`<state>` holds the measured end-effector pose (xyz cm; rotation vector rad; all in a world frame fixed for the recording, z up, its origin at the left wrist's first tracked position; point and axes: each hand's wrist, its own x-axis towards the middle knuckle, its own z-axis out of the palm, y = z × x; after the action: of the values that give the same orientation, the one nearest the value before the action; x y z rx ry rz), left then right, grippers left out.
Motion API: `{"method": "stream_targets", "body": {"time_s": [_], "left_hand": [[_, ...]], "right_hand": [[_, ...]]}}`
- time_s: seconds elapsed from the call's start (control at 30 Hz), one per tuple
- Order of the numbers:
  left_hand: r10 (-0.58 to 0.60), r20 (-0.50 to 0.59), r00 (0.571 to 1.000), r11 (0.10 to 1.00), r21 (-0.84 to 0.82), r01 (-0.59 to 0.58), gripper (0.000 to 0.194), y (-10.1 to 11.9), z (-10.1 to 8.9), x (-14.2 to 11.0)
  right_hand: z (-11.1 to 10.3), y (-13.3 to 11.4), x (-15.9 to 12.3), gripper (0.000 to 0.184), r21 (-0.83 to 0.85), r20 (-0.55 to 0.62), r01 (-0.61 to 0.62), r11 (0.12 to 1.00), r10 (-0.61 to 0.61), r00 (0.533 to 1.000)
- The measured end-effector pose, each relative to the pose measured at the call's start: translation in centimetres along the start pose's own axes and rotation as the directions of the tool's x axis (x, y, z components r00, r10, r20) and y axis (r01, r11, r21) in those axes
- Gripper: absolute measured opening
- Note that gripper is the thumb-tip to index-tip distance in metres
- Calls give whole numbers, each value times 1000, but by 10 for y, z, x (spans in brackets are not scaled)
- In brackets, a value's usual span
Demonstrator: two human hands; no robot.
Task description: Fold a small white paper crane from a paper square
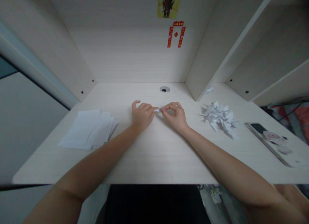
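In the head view, a small white paper (157,110) is pinched by narrowed fingers (152,109) of the left hand (142,116) and right hand (175,116) over the worktop (154,153), between paper sheets (84,127) at left and folded papers (218,116) at right; edges are best aligned before creases are pressed.

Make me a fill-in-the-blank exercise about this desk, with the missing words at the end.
The small white piece between the left hand and right hand is made of ____.
The flat sheets lie nearer the ____ hand.
Right of the heap of folded pieces, the device is a ____.
The diamond sticker on the back panel is mostly ____.

Missing words: paper; left; phone; red.
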<state>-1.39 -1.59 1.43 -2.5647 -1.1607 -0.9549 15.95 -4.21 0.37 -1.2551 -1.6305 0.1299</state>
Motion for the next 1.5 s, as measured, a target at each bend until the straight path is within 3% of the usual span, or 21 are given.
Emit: {"method": "stream_targets", "body": {"time_s": [0.1, 0.23, 1.07, 1.3, 1.5], "left_hand": [[-28, -19, 999, 999, -16, 28, 21, -1, 1, -1], [-48, -27, 999, 999, -22, 47, 20, -1, 1, -1], [-48, -22, 999, 998, -44, 47, 22, -2, 4, -1], [-46, -34, 998, 997, -65, 44, 22, -1, 5, -2], [-26, -35, 999, 999, -48, 25, 22, 0, 3, -1]], "right_hand": [[-2, 2, 2, 11, 41, 13, 50, 998, -51, 999], [-3, 5, 2, 17, 30, 60, 92, 995, -94, 994], [-4, 9, 1, 18, -30, 10, 95, 995, -95, 995], [-6, 8, 2, 9, -81, 43, 148, 986, -145, 989], [-6, 12, 1, 10, -132, 58, 113, 985, -106, 993]]}}
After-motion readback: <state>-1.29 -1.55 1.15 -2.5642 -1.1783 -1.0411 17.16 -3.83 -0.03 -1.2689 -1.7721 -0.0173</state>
